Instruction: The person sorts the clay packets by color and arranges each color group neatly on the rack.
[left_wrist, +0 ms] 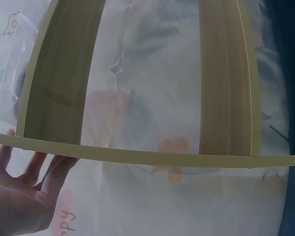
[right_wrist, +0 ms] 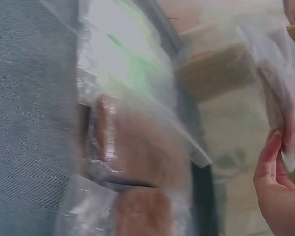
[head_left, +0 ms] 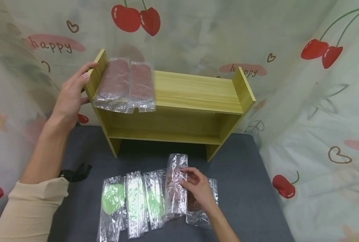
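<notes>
A small wooden shelf stands at the back of the table. My left hand holds its left side panel from outside, fingertips at the upper edge. Two clear packets with pinkish-red slabs lie side by side on the top board's left end. Down on the table, my right hand pinches a clear plastic packet with brownish contents by its edge. In the right wrist view that packet is lifted above the others. More packets with green contents lie left of it, and a brown one to its right.
The dark tabletop extends right of the packets. Below the top board is a lower shelf board. A printed curtain hangs behind and at both sides. A black strap-like object is by the left forearm.
</notes>
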### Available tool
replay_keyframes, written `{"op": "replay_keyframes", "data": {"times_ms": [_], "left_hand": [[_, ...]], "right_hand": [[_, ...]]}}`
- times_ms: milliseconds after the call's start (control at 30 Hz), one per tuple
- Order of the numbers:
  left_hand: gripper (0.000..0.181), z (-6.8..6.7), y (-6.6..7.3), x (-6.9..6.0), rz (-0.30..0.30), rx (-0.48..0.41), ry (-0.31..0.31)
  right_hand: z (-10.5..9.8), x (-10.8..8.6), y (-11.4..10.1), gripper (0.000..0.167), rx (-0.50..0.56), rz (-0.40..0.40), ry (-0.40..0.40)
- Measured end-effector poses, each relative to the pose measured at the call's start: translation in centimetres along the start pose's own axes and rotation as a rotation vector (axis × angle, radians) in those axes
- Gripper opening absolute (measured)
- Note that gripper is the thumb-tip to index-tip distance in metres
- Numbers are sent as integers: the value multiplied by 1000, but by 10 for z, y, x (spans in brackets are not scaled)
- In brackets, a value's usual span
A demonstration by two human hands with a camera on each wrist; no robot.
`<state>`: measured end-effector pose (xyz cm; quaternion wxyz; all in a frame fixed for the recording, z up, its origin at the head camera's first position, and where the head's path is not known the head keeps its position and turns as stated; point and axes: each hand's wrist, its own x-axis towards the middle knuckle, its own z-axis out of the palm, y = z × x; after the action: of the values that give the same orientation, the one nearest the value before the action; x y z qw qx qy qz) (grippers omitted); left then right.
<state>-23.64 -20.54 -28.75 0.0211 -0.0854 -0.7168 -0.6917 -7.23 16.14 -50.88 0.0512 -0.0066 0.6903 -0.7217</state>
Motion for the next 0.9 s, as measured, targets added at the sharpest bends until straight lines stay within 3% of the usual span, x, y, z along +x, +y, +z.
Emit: {"op": "replay_keyframes", "data": {"times_ms": [167,500,900], "left_hand": [[43,0,-1,-1,8,2,-8],[43,-1,-2,-1,11,-15,-7],[43,0,-1,0,10,-10,-6]], "right_hand": [[-6,1,-22,39,29,-27,-11],[-17,8,-67,36,2,-181,-46],[-30,11,-115,42,-23,-253,-112]]}}
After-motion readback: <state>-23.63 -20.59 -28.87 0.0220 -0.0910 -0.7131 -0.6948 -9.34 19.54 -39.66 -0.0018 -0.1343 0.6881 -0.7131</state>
